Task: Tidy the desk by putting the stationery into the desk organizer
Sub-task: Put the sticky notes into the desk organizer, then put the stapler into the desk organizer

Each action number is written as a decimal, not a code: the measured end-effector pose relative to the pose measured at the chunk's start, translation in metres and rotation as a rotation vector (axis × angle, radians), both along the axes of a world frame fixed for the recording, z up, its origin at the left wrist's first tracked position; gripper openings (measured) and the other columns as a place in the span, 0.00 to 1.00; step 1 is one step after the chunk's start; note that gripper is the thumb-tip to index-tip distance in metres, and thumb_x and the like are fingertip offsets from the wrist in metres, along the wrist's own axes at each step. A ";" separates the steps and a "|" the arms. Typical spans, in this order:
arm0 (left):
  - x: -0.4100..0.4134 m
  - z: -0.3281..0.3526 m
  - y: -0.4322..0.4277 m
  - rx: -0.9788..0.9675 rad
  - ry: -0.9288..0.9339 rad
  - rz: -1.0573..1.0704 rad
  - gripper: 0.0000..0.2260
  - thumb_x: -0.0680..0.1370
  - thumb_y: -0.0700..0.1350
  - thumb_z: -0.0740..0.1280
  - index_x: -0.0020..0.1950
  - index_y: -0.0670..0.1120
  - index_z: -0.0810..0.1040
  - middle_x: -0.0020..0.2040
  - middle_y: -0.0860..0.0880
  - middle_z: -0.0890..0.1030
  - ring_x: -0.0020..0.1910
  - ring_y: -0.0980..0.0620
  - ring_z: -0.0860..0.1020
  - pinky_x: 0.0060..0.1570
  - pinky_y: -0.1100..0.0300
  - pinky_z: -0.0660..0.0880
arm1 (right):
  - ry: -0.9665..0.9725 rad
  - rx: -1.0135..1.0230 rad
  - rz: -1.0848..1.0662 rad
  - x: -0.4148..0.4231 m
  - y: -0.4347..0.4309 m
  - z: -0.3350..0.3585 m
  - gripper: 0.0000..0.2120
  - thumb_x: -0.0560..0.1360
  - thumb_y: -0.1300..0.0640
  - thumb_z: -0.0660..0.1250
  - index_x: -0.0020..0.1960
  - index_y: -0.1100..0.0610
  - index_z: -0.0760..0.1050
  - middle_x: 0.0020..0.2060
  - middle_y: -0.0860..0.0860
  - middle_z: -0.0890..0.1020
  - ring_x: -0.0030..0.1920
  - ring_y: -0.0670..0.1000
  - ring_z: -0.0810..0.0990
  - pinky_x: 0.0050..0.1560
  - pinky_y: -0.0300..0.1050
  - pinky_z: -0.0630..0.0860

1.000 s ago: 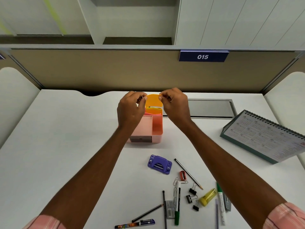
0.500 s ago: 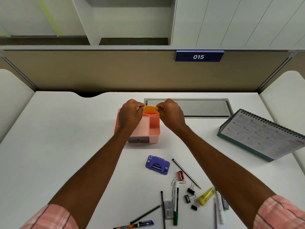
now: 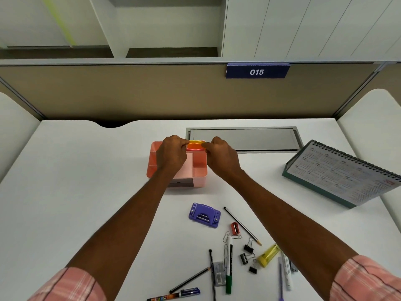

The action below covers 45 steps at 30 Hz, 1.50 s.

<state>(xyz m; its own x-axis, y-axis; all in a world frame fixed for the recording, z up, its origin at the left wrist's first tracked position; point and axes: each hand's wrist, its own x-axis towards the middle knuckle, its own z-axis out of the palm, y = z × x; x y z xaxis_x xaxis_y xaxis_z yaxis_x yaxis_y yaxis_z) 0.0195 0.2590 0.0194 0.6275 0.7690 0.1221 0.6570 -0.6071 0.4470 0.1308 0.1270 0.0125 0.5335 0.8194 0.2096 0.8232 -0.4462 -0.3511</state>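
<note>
The orange-and-yellow sheets (image 3: 196, 145) sit lower than a second ago, now sunk into the back compartment of the pink desk organizer (image 3: 176, 165). The left hand (image 3: 171, 156) and right hand (image 3: 223, 157) each pinch one end between thumb and fingertips, other fingers curled. They look like sticky notes, though mostly hidden. Pens, clips and a purple hole punch (image 3: 204, 215) lie nearer on the desk (image 3: 76, 181).

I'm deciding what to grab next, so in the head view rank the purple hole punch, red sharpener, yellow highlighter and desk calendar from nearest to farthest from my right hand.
From the right hand:
1. Purple hole punch, just below, toward you.
2. Red sharpener, a little further toward you.
3. Yellow highlighter and desk calendar: too close to call; highlighter near the front edge, calendar far right.
</note>
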 end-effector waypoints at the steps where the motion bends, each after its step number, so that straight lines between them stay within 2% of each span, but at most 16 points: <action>1: -0.002 0.000 -0.001 0.010 -0.006 -0.011 0.14 0.84 0.48 0.66 0.68 0.48 0.83 0.63 0.45 0.84 0.57 0.43 0.82 0.61 0.51 0.78 | 0.006 -0.005 0.002 0.000 -0.001 0.000 0.17 0.80 0.47 0.68 0.64 0.55 0.81 0.51 0.60 0.82 0.48 0.60 0.82 0.44 0.48 0.78; 6: -0.014 0.000 -0.006 -0.010 -0.081 0.003 0.15 0.84 0.50 0.66 0.69 0.47 0.82 0.65 0.45 0.84 0.61 0.43 0.82 0.64 0.48 0.77 | 0.053 0.028 0.000 -0.001 -0.008 0.002 0.17 0.80 0.53 0.69 0.68 0.55 0.79 0.53 0.60 0.82 0.50 0.60 0.82 0.43 0.44 0.73; 8: -0.024 0.000 -0.016 -0.019 -0.150 0.024 0.15 0.84 0.49 0.67 0.68 0.47 0.82 0.65 0.45 0.84 0.61 0.44 0.82 0.65 0.48 0.78 | 0.093 0.051 -0.025 -0.003 -0.014 0.001 0.18 0.79 0.55 0.71 0.69 0.54 0.78 0.56 0.58 0.82 0.53 0.60 0.82 0.45 0.46 0.76; 12: -0.057 0.001 -0.058 -0.011 -0.333 0.060 0.10 0.83 0.44 0.69 0.63 0.48 0.85 0.60 0.48 0.86 0.58 0.48 0.83 0.56 0.59 0.77 | 0.171 0.072 -0.089 -0.018 -0.038 -0.011 0.20 0.79 0.55 0.71 0.71 0.52 0.75 0.64 0.54 0.80 0.58 0.56 0.82 0.52 0.49 0.81; 14: -0.076 -0.011 -0.082 -0.050 -0.375 0.028 0.09 0.83 0.44 0.69 0.61 0.47 0.85 0.56 0.49 0.87 0.53 0.50 0.83 0.53 0.59 0.81 | 0.237 0.059 -0.107 -0.033 -0.055 -0.021 0.20 0.80 0.54 0.69 0.72 0.51 0.74 0.64 0.52 0.79 0.58 0.54 0.82 0.54 0.51 0.82; 16: -0.092 -0.029 -0.104 -0.090 -0.352 0.003 0.07 0.82 0.45 0.70 0.59 0.47 0.85 0.53 0.49 0.87 0.50 0.50 0.84 0.51 0.56 0.84 | 0.309 -0.001 -0.091 -0.051 -0.074 -0.032 0.19 0.81 0.51 0.68 0.71 0.50 0.75 0.63 0.51 0.79 0.56 0.53 0.82 0.54 0.52 0.82; 18: -0.105 -0.050 -0.120 -0.142 -0.270 -0.014 0.08 0.81 0.45 0.71 0.59 0.49 0.85 0.55 0.50 0.86 0.52 0.50 0.83 0.53 0.53 0.83 | 0.368 -0.105 -0.057 -0.068 -0.092 -0.046 0.18 0.79 0.48 0.69 0.68 0.50 0.77 0.60 0.51 0.79 0.58 0.53 0.80 0.55 0.52 0.80; 21: -0.117 -0.073 -0.136 -0.227 -0.014 -0.224 0.21 0.77 0.43 0.75 0.70 0.50 0.80 0.67 0.48 0.81 0.67 0.46 0.77 0.64 0.50 0.78 | 0.360 -0.274 -0.018 -0.089 -0.112 -0.063 0.18 0.74 0.46 0.73 0.60 0.52 0.80 0.54 0.54 0.80 0.56 0.56 0.78 0.52 0.50 0.78; 24: -0.118 -0.085 -0.143 -0.203 0.132 -0.394 0.30 0.74 0.42 0.76 0.75 0.49 0.75 0.68 0.49 0.79 0.70 0.45 0.75 0.63 0.46 0.78 | 0.298 -0.276 -0.034 -0.104 -0.117 -0.069 0.12 0.74 0.50 0.71 0.55 0.54 0.80 0.48 0.55 0.80 0.51 0.58 0.78 0.45 0.49 0.73; 28: -0.114 -0.080 -0.146 -0.153 0.143 -0.396 0.24 0.74 0.42 0.76 0.70 0.49 0.78 0.63 0.49 0.81 0.66 0.46 0.75 0.57 0.50 0.78 | 0.232 -0.259 -0.059 -0.111 -0.120 -0.071 0.10 0.73 0.50 0.72 0.50 0.55 0.81 0.45 0.54 0.81 0.48 0.58 0.78 0.41 0.46 0.65; 31: -0.113 -0.074 -0.147 -0.148 0.157 -0.397 0.17 0.74 0.41 0.74 0.62 0.48 0.79 0.59 0.50 0.81 0.61 0.47 0.76 0.52 0.57 0.75 | 0.234 -0.256 -0.042 -0.110 -0.125 -0.074 0.11 0.73 0.46 0.71 0.47 0.54 0.81 0.42 0.54 0.81 0.46 0.57 0.78 0.41 0.47 0.68; 33: -0.114 -0.072 -0.147 -0.163 0.172 -0.389 0.14 0.76 0.42 0.73 0.60 0.48 0.78 0.56 0.50 0.81 0.57 0.48 0.76 0.49 0.61 0.70 | 0.324 -0.248 -0.025 -0.108 -0.130 -0.077 0.13 0.72 0.45 0.70 0.50 0.53 0.81 0.44 0.53 0.82 0.46 0.56 0.78 0.44 0.49 0.74; 35: -0.117 -0.071 -0.144 -0.204 0.140 -0.361 0.13 0.76 0.43 0.74 0.58 0.47 0.78 0.54 0.48 0.81 0.53 0.49 0.76 0.49 0.60 0.73 | 0.436 -0.205 -0.021 -0.106 -0.137 -0.077 0.15 0.73 0.48 0.73 0.57 0.53 0.81 0.49 0.54 0.82 0.48 0.54 0.79 0.49 0.51 0.78; 38: -0.121 -0.069 -0.136 -0.281 0.053 -0.304 0.13 0.73 0.43 0.76 0.56 0.45 0.79 0.49 0.48 0.81 0.45 0.51 0.75 0.46 0.59 0.72 | 0.619 -0.103 0.029 -0.101 -0.146 -0.070 0.24 0.72 0.57 0.78 0.66 0.53 0.77 0.58 0.51 0.80 0.49 0.50 0.81 0.50 0.35 0.77; 40: -0.122 -0.065 -0.133 -0.386 -0.005 -0.229 0.14 0.72 0.44 0.78 0.54 0.45 0.79 0.46 0.51 0.80 0.42 0.51 0.76 0.42 0.63 0.71 | 0.714 -0.020 0.049 -0.098 -0.149 -0.059 0.31 0.70 0.60 0.80 0.70 0.52 0.74 0.62 0.48 0.79 0.48 0.48 0.83 0.48 0.31 0.78; 45: -0.120 -0.043 -0.126 -0.587 -0.160 -0.150 0.10 0.74 0.42 0.79 0.50 0.47 0.81 0.47 0.52 0.84 0.47 0.53 0.82 0.47 0.62 0.77 | 0.814 0.158 0.035 -0.092 -0.141 -0.019 0.31 0.69 0.66 0.79 0.68 0.47 0.78 0.60 0.44 0.82 0.48 0.46 0.85 0.51 0.40 0.83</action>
